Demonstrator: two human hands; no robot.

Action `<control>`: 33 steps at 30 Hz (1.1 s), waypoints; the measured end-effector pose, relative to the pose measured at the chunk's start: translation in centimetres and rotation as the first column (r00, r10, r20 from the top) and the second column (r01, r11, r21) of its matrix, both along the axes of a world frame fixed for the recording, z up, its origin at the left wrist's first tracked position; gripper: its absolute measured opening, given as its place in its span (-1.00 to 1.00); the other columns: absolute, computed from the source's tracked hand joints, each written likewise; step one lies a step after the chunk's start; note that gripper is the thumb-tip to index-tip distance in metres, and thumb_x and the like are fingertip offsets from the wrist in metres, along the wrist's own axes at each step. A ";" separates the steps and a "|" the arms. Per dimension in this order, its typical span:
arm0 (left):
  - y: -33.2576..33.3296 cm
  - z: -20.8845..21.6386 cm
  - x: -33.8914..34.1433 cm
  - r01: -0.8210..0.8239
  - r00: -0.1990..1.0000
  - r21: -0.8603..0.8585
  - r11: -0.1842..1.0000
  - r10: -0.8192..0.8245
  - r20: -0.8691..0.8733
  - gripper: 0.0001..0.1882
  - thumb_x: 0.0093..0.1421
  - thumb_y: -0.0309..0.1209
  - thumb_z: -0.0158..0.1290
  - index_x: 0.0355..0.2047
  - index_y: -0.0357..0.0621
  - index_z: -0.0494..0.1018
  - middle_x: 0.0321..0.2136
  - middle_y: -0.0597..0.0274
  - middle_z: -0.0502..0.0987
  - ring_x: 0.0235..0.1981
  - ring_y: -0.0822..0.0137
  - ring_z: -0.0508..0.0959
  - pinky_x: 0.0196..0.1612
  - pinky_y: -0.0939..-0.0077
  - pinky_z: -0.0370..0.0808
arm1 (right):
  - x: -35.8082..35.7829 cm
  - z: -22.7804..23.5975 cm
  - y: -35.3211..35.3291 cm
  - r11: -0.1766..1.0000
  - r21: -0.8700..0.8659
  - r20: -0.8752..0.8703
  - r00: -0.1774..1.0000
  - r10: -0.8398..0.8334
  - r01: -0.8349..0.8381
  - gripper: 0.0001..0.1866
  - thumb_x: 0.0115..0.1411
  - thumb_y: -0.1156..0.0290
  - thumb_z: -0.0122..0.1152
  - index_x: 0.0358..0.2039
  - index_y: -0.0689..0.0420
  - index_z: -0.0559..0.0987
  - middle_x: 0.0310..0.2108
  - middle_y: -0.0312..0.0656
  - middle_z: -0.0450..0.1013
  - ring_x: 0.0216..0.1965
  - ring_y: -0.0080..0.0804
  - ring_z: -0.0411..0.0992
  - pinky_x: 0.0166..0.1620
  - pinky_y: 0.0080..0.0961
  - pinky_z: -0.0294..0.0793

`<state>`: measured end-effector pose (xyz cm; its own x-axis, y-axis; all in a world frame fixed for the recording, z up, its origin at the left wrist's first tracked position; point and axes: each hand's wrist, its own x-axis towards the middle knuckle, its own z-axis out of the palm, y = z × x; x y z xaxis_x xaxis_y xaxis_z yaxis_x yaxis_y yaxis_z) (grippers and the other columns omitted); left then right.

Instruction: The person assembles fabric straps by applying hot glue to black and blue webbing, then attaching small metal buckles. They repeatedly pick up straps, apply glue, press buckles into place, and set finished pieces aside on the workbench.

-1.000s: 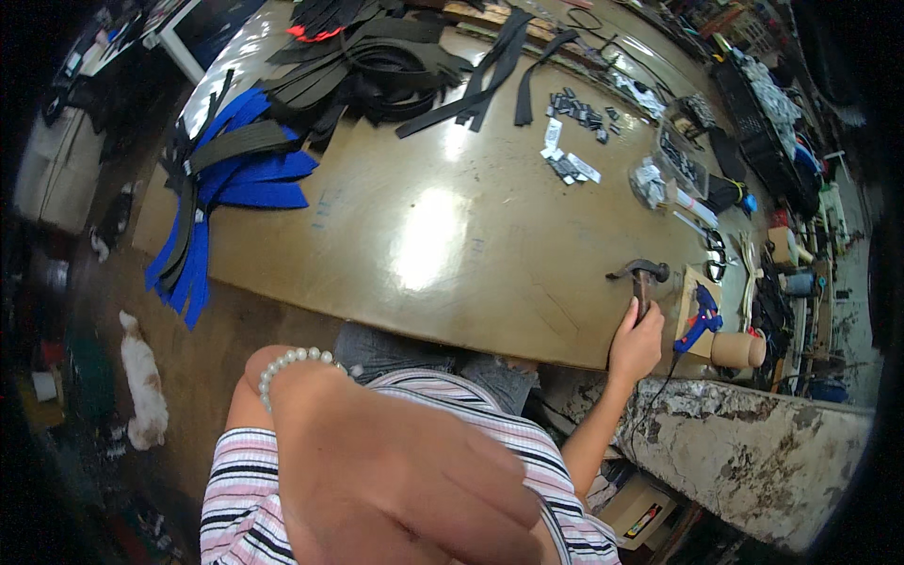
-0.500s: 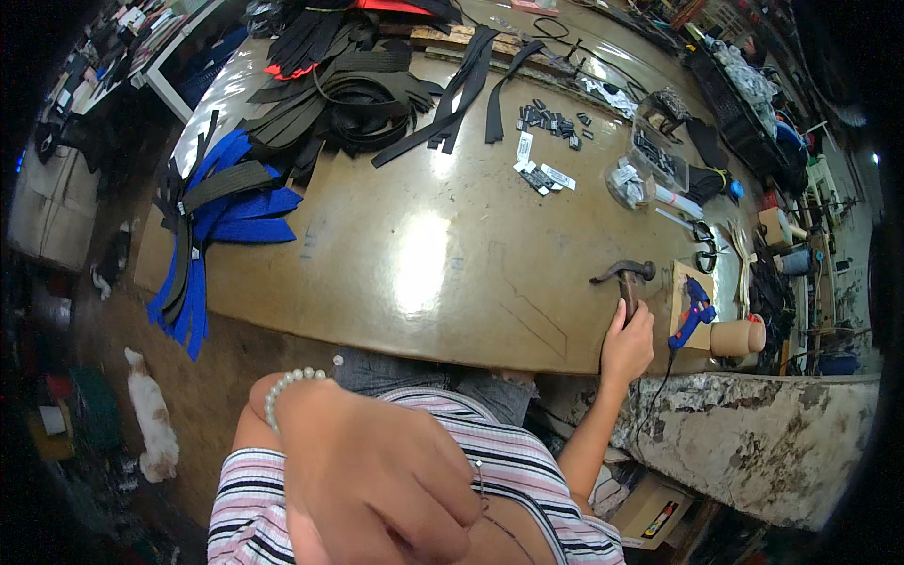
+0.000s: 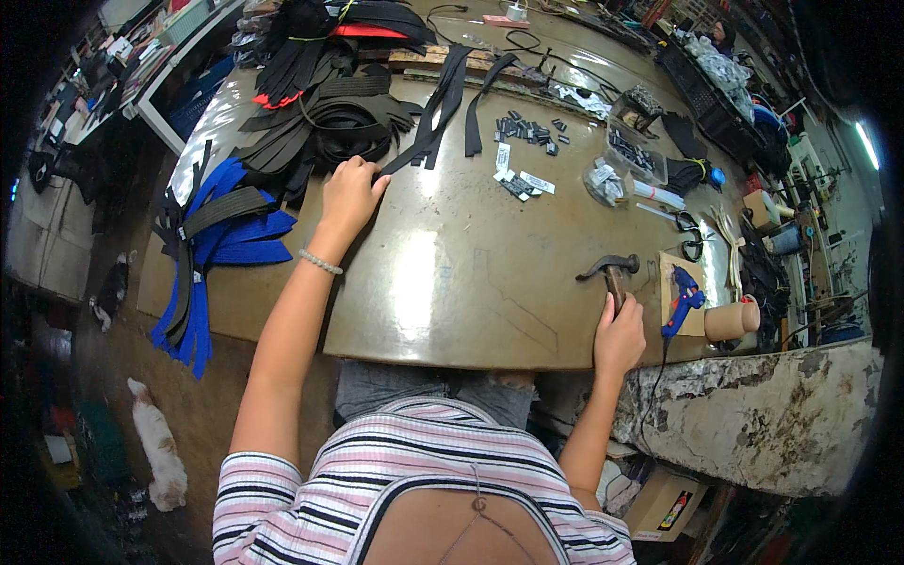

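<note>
On the far left part of the table, my left hand (image 3: 350, 196) lies over the near end of a long black strap (image 3: 435, 115). Its thumb stands apart from the fingers, and the strap's tip is hidden under the hand. At the right, my right hand (image 3: 619, 334) is closed round the wooden handle of a claw hammer (image 3: 616, 270), whose dark metal head points away from me over the tabletop. A coil of dark webbing (image 3: 353, 122) lies just beyond my left hand. Two more black strips rest close to the strap.
Blue straps (image 3: 240, 238) hang over the table's left edge. Small black pieces (image 3: 527, 134) and white labels (image 3: 536, 183) lie beyond the middle. A plastic tub (image 3: 607, 181), a blue glue gun (image 3: 683, 301) and a cardboard roll (image 3: 732, 321) stand at the right.
My left hand has swung from close to my chest out to the end of the black strap. My right hand stays on the hammer handle. The whole view has shifted slightly.
</note>
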<state>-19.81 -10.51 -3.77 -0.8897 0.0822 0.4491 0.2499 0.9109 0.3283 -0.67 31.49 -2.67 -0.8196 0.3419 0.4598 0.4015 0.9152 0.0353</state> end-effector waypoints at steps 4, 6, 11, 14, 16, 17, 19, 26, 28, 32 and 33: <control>0.3 1.1 0.3 -0.052 0.993 0.073 0.996 0.044 0.107 -0.72 0.15 -0.21 0.22 -0.28 -0.18 0.62 -0.34 0.08 0.58 -0.22 0.06 0.58 -0.17 0.19 0.52 | -0.1 0.4 0.0 0.999 -0.050 0.040 0.999 -0.003 0.005 -0.62 0.36 0.07 0.06 -0.05 0.11 0.51 -0.26 -0.08 0.47 -0.26 -0.06 0.53 -0.28 -0.19 0.53; 0.4 1.7 0.5 -0.061 0.991 0.075 0.995 0.051 0.125 -0.72 0.14 -0.23 0.23 -0.28 -0.19 0.62 -0.35 0.08 0.58 -0.24 0.06 0.58 -0.20 0.20 0.51 | -0.1 1.1 -0.1 0.992 -0.127 0.065 0.998 0.011 -0.002 -0.60 0.34 0.06 0.08 -0.02 0.11 0.50 -0.23 -0.05 0.46 -0.22 -0.01 0.52 -0.24 -0.14 0.52; -0.4 1.6 0.4 -0.056 0.979 0.143 0.988 0.026 0.204 -0.72 0.06 -0.26 0.28 -0.30 -0.18 0.61 -0.41 0.09 0.58 -0.30 0.07 0.59 -0.25 0.19 0.50 | 0.6 3.6 -2.2 0.974 -0.221 0.038 0.998 0.053 -0.043 -0.53 0.27 0.12 0.20 0.09 0.12 0.47 -0.01 0.01 0.38 0.07 0.05 0.34 0.07 -0.03 0.36; -0.6 1.6 0.4 -0.053 0.973 0.137 0.989 0.021 0.230 -0.72 0.05 -0.26 0.29 -0.35 -0.22 0.60 -0.44 0.07 0.57 -0.34 0.08 0.59 -0.28 0.20 0.49 | 1.0 4.3 -5.1 0.949 -0.237 -0.128 0.975 0.181 -0.207 -0.54 0.24 0.20 0.24 0.09 0.12 0.48 0.07 -0.02 0.34 0.15 0.01 0.25 0.17 -0.04 0.25; -0.4 2.0 0.6 -0.041 0.981 0.120 0.992 0.017 0.192 -0.70 0.05 -0.25 0.30 -0.40 -0.26 0.58 -0.49 0.05 0.57 -0.40 0.07 0.59 -0.32 0.22 0.48 | 1.0 4.3 -7.3 0.907 -0.272 -0.206 0.940 0.271 -0.321 -0.61 0.22 0.29 0.26 0.03 0.14 0.53 0.09 -0.03 0.33 0.16 0.00 0.24 0.20 -0.05 0.23; -0.2 2.3 0.8 -0.036 0.979 0.184 0.982 -0.002 0.203 -0.70 0.09 -0.24 0.28 -0.43 -0.26 0.56 -0.51 0.07 0.57 -0.44 0.13 0.58 -0.34 0.27 0.47 | 1.1 4.2 -8.3 0.859 -0.332 -0.219 0.917 0.333 -0.391 -0.64 0.22 0.32 0.27 0.00 0.15 0.54 0.08 -0.04 0.34 0.16 -0.02 0.24 0.20 -0.08 0.24; 0.1 3.1 1.3 -0.020 0.965 0.299 0.954 -0.059 0.254 -0.67 0.17 -0.21 0.24 -0.49 -0.27 0.53 -0.56 0.12 0.59 -0.53 0.24 0.56 -0.40 0.36 0.45 | 0.9 3.9 -9.9 0.715 -0.512 -0.249 0.879 0.407 -0.477 -0.68 0.20 0.35 0.29 -0.05 0.16 0.57 0.02 -0.05 0.38 0.11 -0.08 0.30 0.16 -0.18 0.30; 3.2 3.9 7.9 0.019 0.904 0.721 0.693 -0.320 0.284 -0.72 0.43 -0.25 -0.06 -0.22 -0.25 0.45 -0.52 0.09 0.65 -0.53 0.44 0.60 -0.39 0.48 0.47 | -2.9 1.9 -15.0 -0.432 -0.900 -0.307 0.780 0.546 -0.053 -0.65 0.44 0.24 0.02 -0.06 0.30 0.54 -0.24 -0.21 0.52 -0.31 -0.59 0.45 -0.26 -0.65 0.46; 3.9 3.6 10.4 0.042 0.911 0.649 0.759 -0.296 0.287 -0.73 0.41 -0.26 -0.05 -0.23 -0.26 0.45 -0.55 0.10 0.60 -0.52 0.27 0.63 -0.40 0.36 0.49 | -4.5 1.1 -16.9 -0.503 -0.863 -0.310 0.741 0.596 0.044 -0.63 0.44 0.21 0.01 -0.07 0.30 0.54 -0.30 -0.23 0.50 -0.37 -0.62 0.42 -0.31 -0.68 0.43; 4.6 3.0 13.6 0.225 0.955 0.393 0.891 -0.282 0.092 -0.78 0.36 -0.28 0.02 -0.26 -0.19 0.51 -0.57 0.13 0.51 -0.48 0.15 0.55 -0.23 0.28 0.38 | -7.9 0.0 -19.7 -0.519 -0.848 -0.295 0.721 0.628 0.105 -0.66 0.41 0.18 0.09 -0.15 0.24 0.57 -0.49 -0.33 0.44 -0.56 -0.67 0.32 -0.47 -0.72 0.34; 4.8 2.8 14.1 0.235 0.955 0.403 0.884 -0.288 0.074 -0.80 0.33 -0.28 0.04 -0.26 -0.16 0.52 -0.57 0.15 0.51 -0.43 0.12 0.51 -0.17 0.25 0.31 | -8.5 -0.1 -20.0 -0.536 -0.840 -0.331 0.698 0.635 0.090 -0.68 0.40 0.19 0.10 -0.17 0.23 0.57 -0.52 -0.35 0.42 -0.60 -0.69 0.29 -0.51 -0.73 0.31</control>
